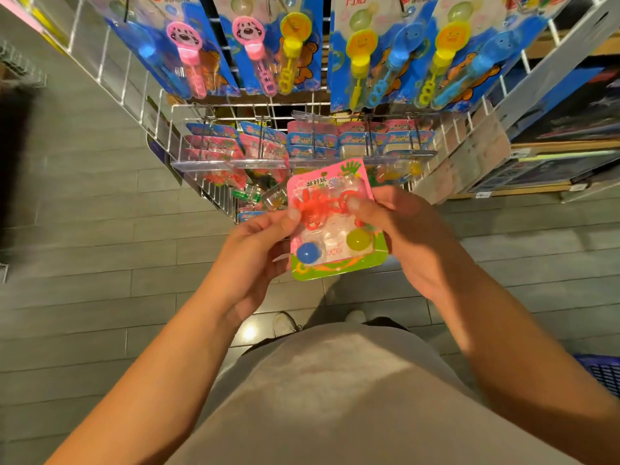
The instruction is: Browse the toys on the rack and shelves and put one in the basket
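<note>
I hold a pink and green blister card toy (pixel 335 236) in front of me, with red sticky hands, a blue ball and a yellow ball under clear plastic. My left hand (pixel 255 250) pinches its left edge, thumb on the front. My right hand (pixel 402 236) grips its right edge, thumb on the red part. The white wire rack (pixel 188 129) stands just behind, with more such cards on its hooks (pixel 302 142). A corner of the blue basket (pixel 604 374) shows at the right edge, low beside my right arm.
Blue cards of bubble wands (pixel 268 52) hang on the rack's upper rows. Wooden shelves (pixel 553 162) with dark boxes stand to the right. Below lies a grey plank floor (pixel 84 263), where my shoes show under my grey shirt.
</note>
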